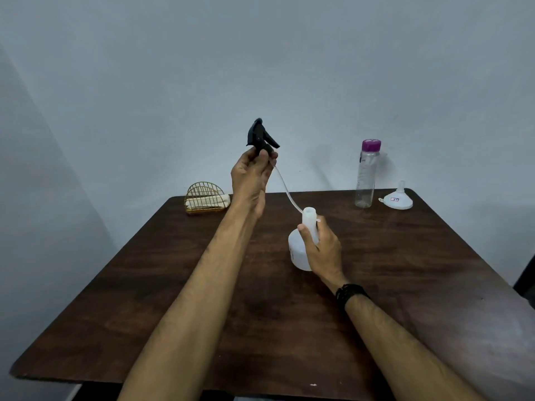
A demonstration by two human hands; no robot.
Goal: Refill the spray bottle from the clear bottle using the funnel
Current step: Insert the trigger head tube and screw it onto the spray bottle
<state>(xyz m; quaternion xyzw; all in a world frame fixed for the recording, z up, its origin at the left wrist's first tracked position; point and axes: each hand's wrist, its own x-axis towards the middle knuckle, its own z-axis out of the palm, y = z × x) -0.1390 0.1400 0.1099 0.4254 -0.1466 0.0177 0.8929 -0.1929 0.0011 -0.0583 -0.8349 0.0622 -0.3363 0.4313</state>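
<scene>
The white spray bottle (298, 250) stands on the dark wooden table (202, 285) with its neck uncovered. My right hand (321, 247) grips its neck and shoulder. My left hand (252, 178) is raised above the table, holding the black spray head (260, 136) by its collar. The clear dip tube (285, 189) curves from the head down to the bottle's mouth; its lower end sits at the rim. The clear bottle (366, 175) with a purple cap stands upright at the back right. The white funnel (397, 198) lies mouth-down beside it, spout up.
A gold wire holder (204, 198) with a folded cloth sits at the table's back left. A pale wall rises close behind the table. A dark object shows at the right frame edge.
</scene>
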